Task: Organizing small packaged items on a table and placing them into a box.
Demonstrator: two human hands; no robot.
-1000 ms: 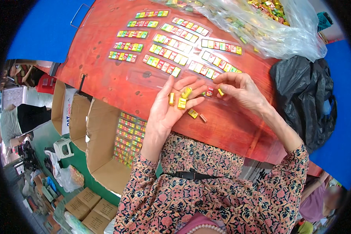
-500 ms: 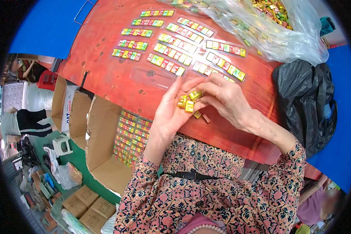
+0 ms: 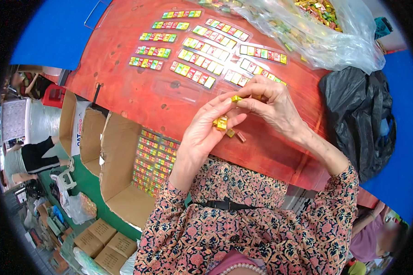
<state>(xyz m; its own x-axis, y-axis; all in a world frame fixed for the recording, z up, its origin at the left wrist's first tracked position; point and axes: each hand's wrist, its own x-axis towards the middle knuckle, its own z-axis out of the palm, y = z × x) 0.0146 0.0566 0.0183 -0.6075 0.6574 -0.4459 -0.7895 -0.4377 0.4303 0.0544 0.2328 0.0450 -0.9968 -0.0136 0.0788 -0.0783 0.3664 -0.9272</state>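
I see many rows (image 3: pixel 192 74) filled, one tray (image 3: pixel 182 95) apparently bare; left hand (image 3: pixel 202 126) half-curled round blocks (image 3: pixel 221 123), right hand (image 3: pixel 276 107) pinching one.

Bags, cartons and two other people around the edges.
A crumpled black plastic bag (image 3: pixel 358 121) lies at right; a person in a purple top (image 3: pixel 366 239) shows below it. At left, a person in a striped top (image 3: pixel 16 166) is near a white stool (image 3: pixel 66 180) on green floor (image 3: pixel 90 184), above brown cartons (image 3: pixel 92 239).
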